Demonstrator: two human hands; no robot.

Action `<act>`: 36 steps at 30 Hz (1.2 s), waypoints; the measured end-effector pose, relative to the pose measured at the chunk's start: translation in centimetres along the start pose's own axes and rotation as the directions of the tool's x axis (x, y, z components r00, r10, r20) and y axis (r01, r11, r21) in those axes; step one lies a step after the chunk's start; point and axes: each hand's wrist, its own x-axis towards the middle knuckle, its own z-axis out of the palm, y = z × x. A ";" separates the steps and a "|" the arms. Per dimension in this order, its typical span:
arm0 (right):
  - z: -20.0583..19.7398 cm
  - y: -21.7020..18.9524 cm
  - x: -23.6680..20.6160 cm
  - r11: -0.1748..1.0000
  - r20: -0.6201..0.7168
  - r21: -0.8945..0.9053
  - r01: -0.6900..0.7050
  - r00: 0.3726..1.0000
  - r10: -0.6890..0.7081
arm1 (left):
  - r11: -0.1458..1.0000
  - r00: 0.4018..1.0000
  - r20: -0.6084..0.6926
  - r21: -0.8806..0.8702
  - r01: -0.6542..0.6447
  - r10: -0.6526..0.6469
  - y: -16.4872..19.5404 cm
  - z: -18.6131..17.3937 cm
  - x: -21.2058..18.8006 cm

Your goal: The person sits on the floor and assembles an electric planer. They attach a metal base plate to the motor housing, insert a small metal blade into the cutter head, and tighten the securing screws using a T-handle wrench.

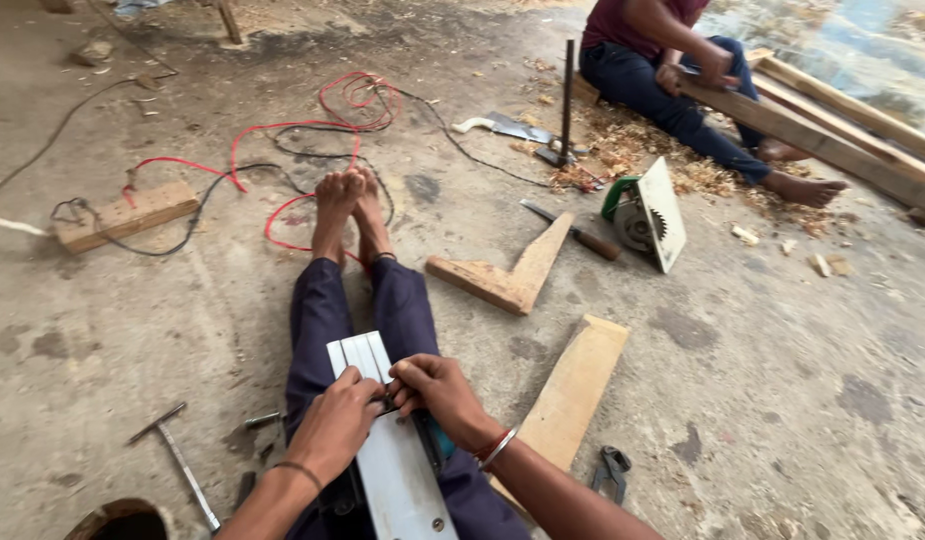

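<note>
Sitting on the concrete floor (782, 400) with legs stretched out, the person has a hammer (177, 455) lying at the far left beside a round dark container (122, 520) whose contents I cannot make out. On the lap rests a grey power planer, base upward (382, 440); the left hand (334, 425) and right hand (437, 390) pinch narrowly at its blade slot, apparently mid-adjustment. Further right lie a wooden plank (577, 385) and pliers (612, 470).
</note>
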 end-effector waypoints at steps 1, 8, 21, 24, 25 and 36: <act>0.0 -0.1 0.0 1.000 0.000 -0.003 0.000 1.000 0.000 | 1.000 1.000 -0.001 -0.004 -0.009 0.009 0.0 -0.1 0.1; 0.0 -0.4 -0.1 1.000 0.013 -0.021 -0.002 1.000 0.002 | 0.984 0.982 0.062 0.039 0.176 -0.178 1.2 -0.7 0.5; 0.0 -0.6 -0.2 0.999 0.004 -0.041 -0.003 1.000 0.004 | 0.989 0.987 0.066 0.036 0.145 -0.147 0.7 -0.5 0.9; 0.1 -0.8 -0.3 0.999 0.002 -0.038 -0.011 1.000 0.011 | 0.983 0.980 0.081 -0.013 0.186 -0.184 0.8 -0.7 1.0; 0.1 -0.8 -0.3 0.999 0.000 -0.040 -0.009 1.000 0.009 | 0.988 0.987 0.079 -0.041 0.147 -0.143 0.6 -0.8 1.0; 0.1 -0.7 -0.3 0.999 -0.005 -0.038 -0.001 1.000 0.000 | 0.995 0.995 0.016 0.016 0.097 -0.097 0.2 -0.2 0.9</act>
